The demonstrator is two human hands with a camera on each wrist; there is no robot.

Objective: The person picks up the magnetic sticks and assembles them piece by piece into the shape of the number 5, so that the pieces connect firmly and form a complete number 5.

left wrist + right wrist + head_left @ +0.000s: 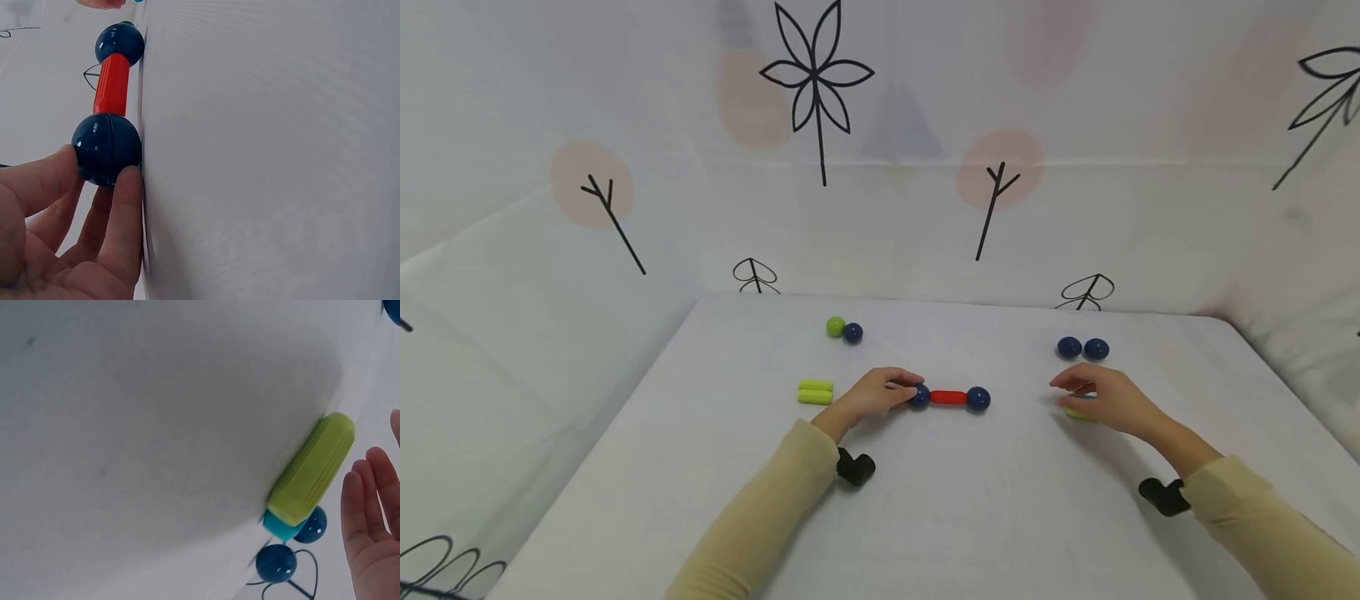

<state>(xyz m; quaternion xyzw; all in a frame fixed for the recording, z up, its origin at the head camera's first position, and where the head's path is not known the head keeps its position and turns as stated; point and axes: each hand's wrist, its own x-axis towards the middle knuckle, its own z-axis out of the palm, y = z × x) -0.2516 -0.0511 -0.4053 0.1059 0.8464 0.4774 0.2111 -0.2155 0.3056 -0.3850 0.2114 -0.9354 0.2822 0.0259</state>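
Observation:
My left hand [874, 393] pinches a dark blue ball [107, 149] between thumb and fingers. That ball is joined by a ridged red rod [949, 397] to a second dark blue ball [978, 399], and the joined piece lies on the white table. Over on the right, my right hand [1108, 398] hovers above a lime green rod [312, 467], with nothing in its fingers. A light blue rod [282, 525] lies beside the green one, mostly hidden. The right wrist view shows a gap between the fingers [375, 494] and the green rod.
Two lime green rods [816, 392] lie side by side left of my left hand. Farther back are a green ball [836, 326] touching a dark blue ball [853, 333]. Two more dark blue balls [1082, 348] sit behind my right hand. A patterned cloth [895, 225] surrounds the table.

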